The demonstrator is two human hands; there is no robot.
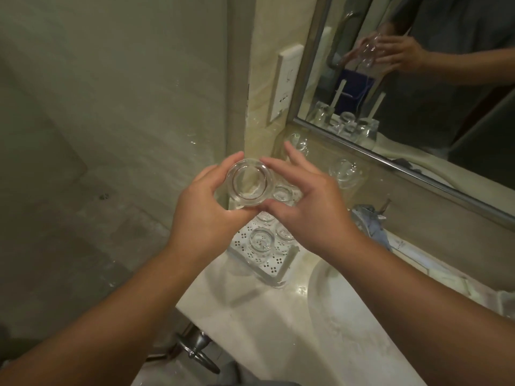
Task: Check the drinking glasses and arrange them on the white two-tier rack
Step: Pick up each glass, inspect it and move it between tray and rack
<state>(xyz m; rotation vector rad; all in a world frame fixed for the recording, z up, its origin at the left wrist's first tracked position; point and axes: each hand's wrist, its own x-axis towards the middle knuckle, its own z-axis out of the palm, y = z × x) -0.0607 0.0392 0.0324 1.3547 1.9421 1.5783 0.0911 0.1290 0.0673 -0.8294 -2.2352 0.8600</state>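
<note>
Clear glass (249, 181) w/ both hands' fingers (223, 165) round it, rack (274, 267) partly hidden

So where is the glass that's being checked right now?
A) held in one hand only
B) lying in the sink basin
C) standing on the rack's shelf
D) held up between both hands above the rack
D: the glass is gripped by the left hand and the right hand together, lifted above the white rack, where other glasses already stand.
</note>
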